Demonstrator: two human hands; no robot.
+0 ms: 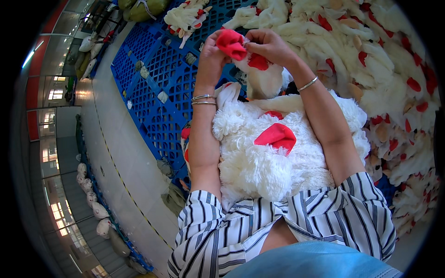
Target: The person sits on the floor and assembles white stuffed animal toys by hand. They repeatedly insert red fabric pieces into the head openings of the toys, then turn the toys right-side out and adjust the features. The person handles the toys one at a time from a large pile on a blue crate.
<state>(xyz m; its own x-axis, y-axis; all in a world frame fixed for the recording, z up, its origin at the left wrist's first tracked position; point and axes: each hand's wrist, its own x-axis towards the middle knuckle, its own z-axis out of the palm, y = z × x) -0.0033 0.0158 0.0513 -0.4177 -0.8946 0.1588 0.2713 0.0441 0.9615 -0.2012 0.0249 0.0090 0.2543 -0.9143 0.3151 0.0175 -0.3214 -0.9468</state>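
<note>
Some left-hand fingers [214, 38] vanish behind red fabric [232, 45] the right hand [272, 47] pinches.

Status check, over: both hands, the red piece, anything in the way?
Left hand on red fabric piece; right hand pinching at its edge. Piece raised between both hands. White plush bunched between forearms, not covering it.

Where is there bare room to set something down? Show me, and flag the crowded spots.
The pale floor between the blue pallets and the yellow-and-black line is mostly bare. The pallets left of the left forearm have room between small scraps. Crowded: the right side, heaped with white-and-red plush pieces, and between the forearms, white plush.
</note>
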